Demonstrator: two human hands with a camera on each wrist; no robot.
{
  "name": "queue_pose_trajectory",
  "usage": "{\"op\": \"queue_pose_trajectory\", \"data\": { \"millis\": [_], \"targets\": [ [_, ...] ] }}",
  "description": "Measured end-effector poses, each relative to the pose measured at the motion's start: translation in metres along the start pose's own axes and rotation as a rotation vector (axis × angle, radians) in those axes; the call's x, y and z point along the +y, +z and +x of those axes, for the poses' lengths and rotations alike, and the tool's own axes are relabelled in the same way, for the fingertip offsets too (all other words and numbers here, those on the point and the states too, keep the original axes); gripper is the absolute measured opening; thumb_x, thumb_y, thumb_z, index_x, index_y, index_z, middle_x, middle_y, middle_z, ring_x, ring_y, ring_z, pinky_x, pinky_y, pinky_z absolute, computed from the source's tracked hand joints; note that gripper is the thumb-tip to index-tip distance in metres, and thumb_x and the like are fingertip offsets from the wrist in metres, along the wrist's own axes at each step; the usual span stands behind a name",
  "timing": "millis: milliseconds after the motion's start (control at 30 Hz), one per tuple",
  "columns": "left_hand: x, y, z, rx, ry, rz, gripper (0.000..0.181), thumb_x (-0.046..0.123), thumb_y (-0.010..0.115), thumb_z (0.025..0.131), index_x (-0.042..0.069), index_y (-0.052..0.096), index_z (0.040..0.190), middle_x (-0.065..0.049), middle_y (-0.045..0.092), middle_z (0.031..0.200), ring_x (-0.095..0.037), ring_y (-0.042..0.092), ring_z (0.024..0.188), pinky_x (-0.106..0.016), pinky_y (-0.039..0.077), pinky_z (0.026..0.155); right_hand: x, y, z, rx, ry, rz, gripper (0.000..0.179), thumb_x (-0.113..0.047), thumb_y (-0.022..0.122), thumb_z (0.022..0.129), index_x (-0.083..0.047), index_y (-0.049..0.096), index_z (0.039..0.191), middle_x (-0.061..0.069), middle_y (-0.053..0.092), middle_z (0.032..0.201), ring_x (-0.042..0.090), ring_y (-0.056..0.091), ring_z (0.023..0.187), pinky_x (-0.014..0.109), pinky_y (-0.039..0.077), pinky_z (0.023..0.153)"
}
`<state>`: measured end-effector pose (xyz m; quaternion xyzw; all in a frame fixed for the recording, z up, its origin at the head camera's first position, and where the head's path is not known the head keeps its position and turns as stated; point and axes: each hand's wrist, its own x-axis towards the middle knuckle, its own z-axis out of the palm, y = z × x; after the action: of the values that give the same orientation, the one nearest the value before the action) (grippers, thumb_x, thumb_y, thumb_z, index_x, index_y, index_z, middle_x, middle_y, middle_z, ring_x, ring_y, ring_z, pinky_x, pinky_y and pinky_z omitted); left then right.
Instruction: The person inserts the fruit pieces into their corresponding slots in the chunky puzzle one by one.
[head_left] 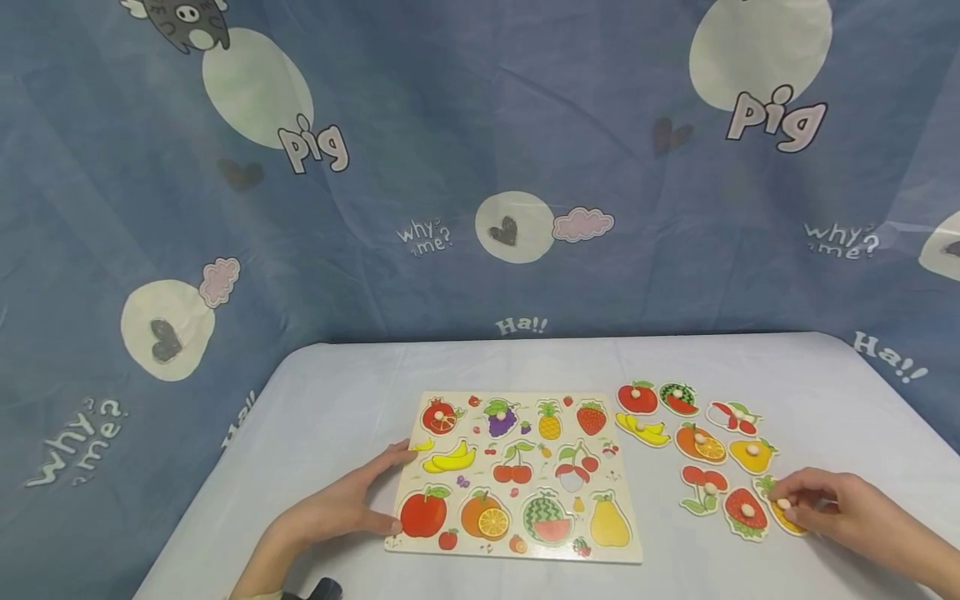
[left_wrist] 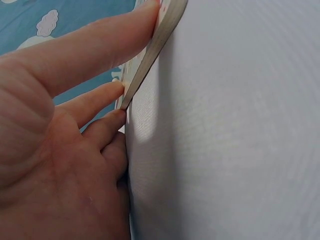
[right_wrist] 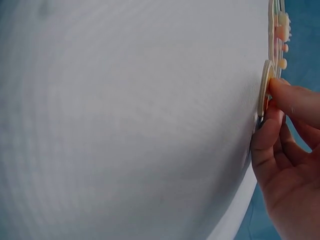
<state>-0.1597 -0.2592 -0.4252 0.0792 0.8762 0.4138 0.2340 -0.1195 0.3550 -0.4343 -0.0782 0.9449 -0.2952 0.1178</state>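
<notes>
A wooden fruit puzzle board (head_left: 480, 467) lies flat on the table, its printed fruit shapes facing up. The pomegranate piece (head_left: 440, 416) and the grape piece (head_left: 501, 417) sit in it, each with a small knob. My left hand (head_left: 341, 500) rests at the board's left edge, fingers extended; in the left wrist view the thumb (left_wrist: 100, 47) touches the edge. At the right, my right hand (head_left: 843, 508) pinches the pineapple piece (head_left: 767, 487) between thumb and fingers. The right wrist view shows this piece (right_wrist: 264, 90) from its side, partly covered by the fingers.
Left of the right hand lie loose knobbed pieces: strawberry (head_left: 746, 513), cherries (head_left: 703, 490), pear (head_left: 753, 455), orange (head_left: 701, 443), banana (head_left: 643, 430), apple (head_left: 637, 398), watermelon (head_left: 678, 398) and a red-and-white fruit (head_left: 734, 417). A blue printed cloth (head_left: 420, 150) hangs behind the white table (head_left: 360, 375).
</notes>
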Motion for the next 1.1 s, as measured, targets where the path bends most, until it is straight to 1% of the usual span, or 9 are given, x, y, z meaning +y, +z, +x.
{"op": "queue_pose_trajectory", "data": {
  "millis": [133, 233, 467, 533, 667, 867, 967, 1100],
  "targets": [
    [0.001, 0.000, 0.000, 0.002, -0.004, -0.001, 0.092, 0.020, 0.088, 0.067, 0.024, 0.044, 0.148, -0.010, 0.022, 0.161, -0.039, 0.014, 0.146, -0.071, 0.013, 0.108, 0.000, 0.000, -0.001, 0.029, -0.001, -0.027, 0.020, -0.001, 0.072, 0.084, -0.006, 0.070, 0.102, 0.003, 0.063, 0.096, 0.004, 0.048, 0.072, 0.023, 0.050, 0.064],
    [0.001, 0.000, -0.001, -0.004, 0.007, 0.003, 0.093, 0.020, 0.088, 0.068, 0.023, 0.043, 0.148, -0.010, 0.022, 0.161, -0.039, 0.014, 0.146, -0.071, 0.012, 0.108, -0.002, -0.001, -0.002, 0.057, -0.013, -0.041, 0.020, 0.001, 0.072, 0.082, -0.007, 0.070, 0.101, 0.002, 0.063, 0.094, 0.003, 0.048, 0.071, 0.023, 0.049, 0.062],
    [0.001, -0.001, -0.001, -0.001, 0.013, -0.002, 0.094, 0.020, 0.088, 0.067, 0.023, 0.042, 0.149, -0.010, 0.022, 0.161, -0.039, 0.015, 0.146, -0.071, 0.012, 0.108, -0.007, -0.003, -0.002, 0.153, -0.114, -0.039, 0.022, 0.003, 0.075, 0.080, -0.010, 0.070, 0.097, -0.006, 0.061, 0.087, 0.002, 0.048, 0.071, 0.023, 0.047, 0.059],
    [0.001, -0.001, -0.001, -0.007, 0.020, -0.005, 0.094, 0.020, 0.088, 0.067, 0.022, 0.042, 0.149, -0.010, 0.022, 0.161, -0.040, 0.014, 0.146, -0.071, 0.012, 0.108, -0.011, -0.003, -0.001, 0.162, -0.113, -0.039, 0.021, 0.002, 0.075, 0.080, -0.011, 0.070, 0.096, -0.008, 0.060, 0.085, 0.002, 0.048, 0.071, 0.023, 0.047, 0.059],
    [0.001, -0.001, -0.001, -0.012, 0.025, -0.011, 0.093, 0.019, 0.087, 0.068, 0.021, 0.042, 0.149, -0.011, 0.021, 0.162, -0.040, 0.013, 0.146, -0.071, 0.011, 0.109, -0.016, -0.002, 0.001, 0.181, -0.138, -0.032, 0.020, 0.001, 0.076, 0.081, -0.012, 0.070, 0.096, -0.010, 0.059, 0.084, 0.002, 0.049, 0.072, 0.023, 0.047, 0.059],
    [0.001, 0.000, -0.001, -0.007, 0.015, -0.009, 0.093, 0.020, 0.087, 0.067, 0.022, 0.042, 0.149, -0.010, 0.022, 0.161, -0.040, 0.014, 0.146, -0.071, 0.012, 0.109, -0.022, 0.002, 0.005, 0.213, -0.206, -0.017, 0.023, 0.000, 0.078, 0.079, -0.015, 0.070, 0.094, -0.014, 0.057, 0.081, 0.001, 0.049, 0.072, 0.022, 0.047, 0.058],
    [0.001, 0.000, -0.001, -0.011, 0.019, -0.004, 0.094, 0.020, 0.087, 0.068, 0.021, 0.041, 0.149, -0.011, 0.021, 0.161, -0.040, 0.014, 0.145, -0.071, 0.012, 0.108, -0.026, 0.003, 0.008, 0.224, -0.244, -0.012, 0.024, 0.001, 0.078, 0.078, -0.016, 0.070, 0.093, -0.013, 0.057, 0.080, 0.002, 0.050, 0.072, 0.022, 0.047, 0.058],
    [0.001, -0.001, -0.001, -0.012, 0.022, -0.003, 0.094, 0.021, 0.088, 0.068, 0.022, 0.041, 0.149, -0.011, 0.021, 0.161, -0.040, 0.015, 0.145, -0.071, 0.012, 0.109, -0.031, 0.003, 0.013, 0.219, -0.283, -0.002, 0.024, 0.001, 0.077, 0.079, -0.017, 0.071, 0.094, -0.012, 0.057, 0.080, 0.002, 0.050, 0.072, 0.022, 0.046, 0.057]
  ]
}}
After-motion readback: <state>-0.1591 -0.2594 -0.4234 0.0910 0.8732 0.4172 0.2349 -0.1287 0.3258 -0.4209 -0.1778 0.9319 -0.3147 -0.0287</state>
